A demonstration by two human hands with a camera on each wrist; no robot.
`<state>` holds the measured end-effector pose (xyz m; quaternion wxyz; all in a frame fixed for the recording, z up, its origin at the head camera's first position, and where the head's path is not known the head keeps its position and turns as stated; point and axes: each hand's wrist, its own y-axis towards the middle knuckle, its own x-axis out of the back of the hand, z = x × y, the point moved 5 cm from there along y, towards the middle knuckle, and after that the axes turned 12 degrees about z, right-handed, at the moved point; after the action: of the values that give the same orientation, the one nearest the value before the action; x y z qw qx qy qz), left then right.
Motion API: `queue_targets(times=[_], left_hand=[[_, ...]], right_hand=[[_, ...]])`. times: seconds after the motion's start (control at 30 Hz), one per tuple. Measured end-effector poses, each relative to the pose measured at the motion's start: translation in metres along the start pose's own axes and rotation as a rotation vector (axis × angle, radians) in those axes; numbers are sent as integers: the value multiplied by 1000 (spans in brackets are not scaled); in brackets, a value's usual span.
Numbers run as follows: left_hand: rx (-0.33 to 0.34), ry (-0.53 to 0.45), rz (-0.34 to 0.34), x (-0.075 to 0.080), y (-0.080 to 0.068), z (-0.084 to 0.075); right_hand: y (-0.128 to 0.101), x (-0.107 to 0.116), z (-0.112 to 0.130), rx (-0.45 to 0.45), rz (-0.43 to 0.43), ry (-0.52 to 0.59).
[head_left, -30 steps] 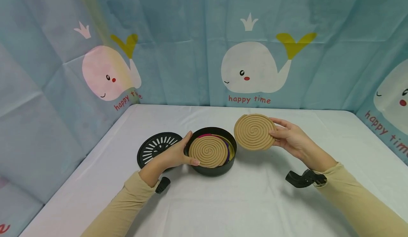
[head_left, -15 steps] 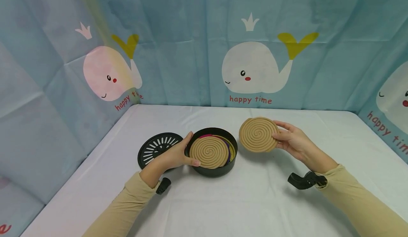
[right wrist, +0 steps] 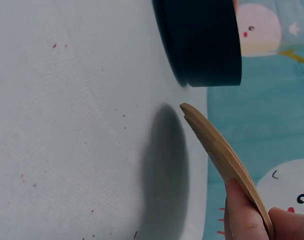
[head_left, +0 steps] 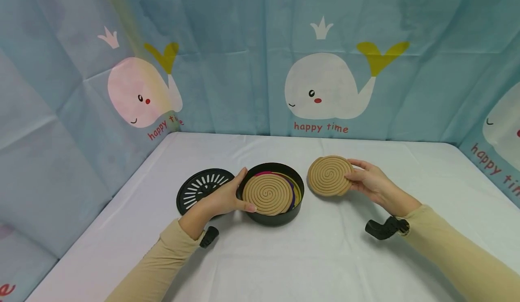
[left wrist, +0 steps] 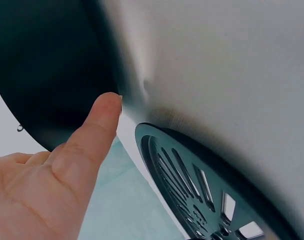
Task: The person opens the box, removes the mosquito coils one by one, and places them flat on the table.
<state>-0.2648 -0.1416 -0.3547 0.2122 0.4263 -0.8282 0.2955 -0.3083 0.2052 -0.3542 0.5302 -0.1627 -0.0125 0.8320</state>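
My right hand [head_left: 371, 180] pinches a tan mosquito coil [head_left: 330, 175] at its right edge, between thumb and fingers. In the right wrist view the coil [right wrist: 217, 145] is seen edge-on, apart from its shadow on the cloth. My left hand [head_left: 225, 197] grips the left side of a round black tin [head_left: 280, 220], thumb at the front and a finger at the back. Another tan coil [head_left: 267, 194] lies on top inside the tin, with pink, purple and yellow edges showing beneath it. The left wrist view shows the tin's dark wall [left wrist: 47, 75] by a fingertip.
A slotted black lid [head_left: 188, 196] lies on the white tablecloth [head_left: 284, 266] left of the tin, partly behind my left hand. A blue curtain [head_left: 227, 90] with printed whales stands behind the table and along its sides. Black camera mounts sit at both wrists.
My right hand has brought the coil lower and slightly to the right, nearer the table. The left hand has kept its grip on the tin, and the tin stays in place.
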Motion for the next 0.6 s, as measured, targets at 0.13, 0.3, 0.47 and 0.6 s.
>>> queue_targets(times=[0.13, 0.3, 0.47, 0.6], left_hand=[[3, 1, -2, 0, 0, 0], [5, -1, -1, 0, 0, 1], [2, 2, 1, 0, 1, 1], [3, -1, -1, 1, 1, 1]], right_hand=[[6, 1, -4, -16, 1, 19], [12, 2, -6, -39, 6, 36], [16, 7, -9, -86, 28, 7], [18, 13, -11, -135, 82, -70]])
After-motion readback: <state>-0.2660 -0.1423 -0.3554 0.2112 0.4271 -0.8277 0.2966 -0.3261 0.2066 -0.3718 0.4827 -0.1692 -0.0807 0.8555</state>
